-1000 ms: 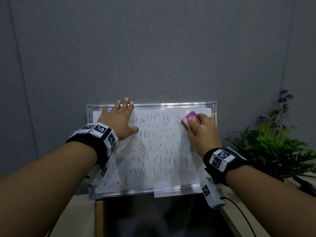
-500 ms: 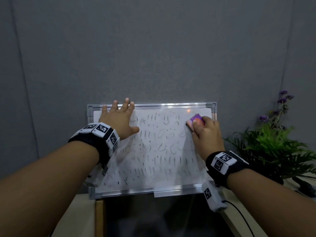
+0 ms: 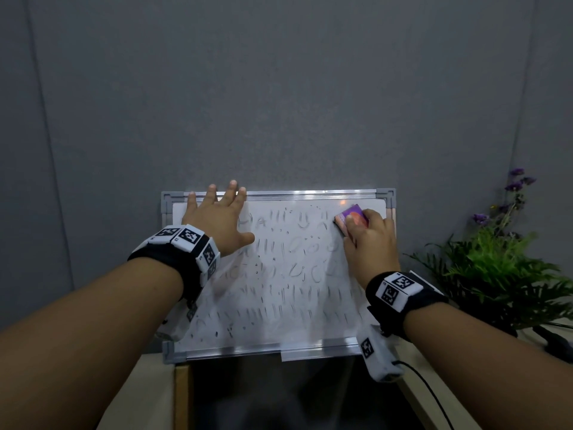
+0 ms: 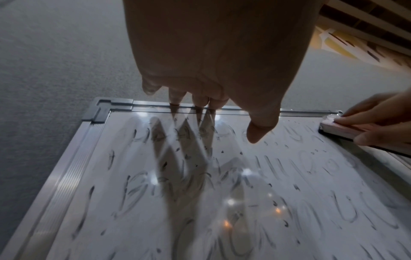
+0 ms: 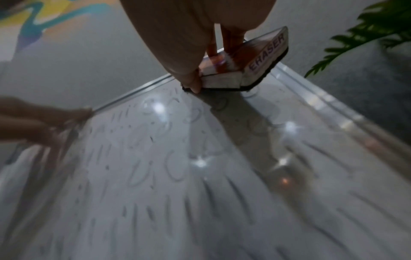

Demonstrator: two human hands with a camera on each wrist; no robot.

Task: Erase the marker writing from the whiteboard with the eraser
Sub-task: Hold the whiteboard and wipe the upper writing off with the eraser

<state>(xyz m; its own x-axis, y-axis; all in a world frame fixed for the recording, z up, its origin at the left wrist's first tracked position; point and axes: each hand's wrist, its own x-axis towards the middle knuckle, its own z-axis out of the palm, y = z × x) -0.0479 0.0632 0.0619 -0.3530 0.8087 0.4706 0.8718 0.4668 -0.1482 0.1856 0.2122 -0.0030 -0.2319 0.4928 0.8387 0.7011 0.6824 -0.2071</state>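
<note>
We see a white whiteboard [image 3: 279, 305] framed in silver with grey corner pieces, its surface streaked all over with smudged grey-black marker writing [image 3: 297, 268] in short strokes and loops. The eraser [image 3: 352, 218] shows a purple, pink and orange top; from the right wrist view we read purple "ERASER" lettering on its white side above a black felt base. Black wristbands [image 3: 406, 302] carry white blocks with black square-patterned markers. Behind stands a plain grey wall [image 3: 279, 88], and a green plant [image 3: 502, 268] bears purple flowers.
</note>
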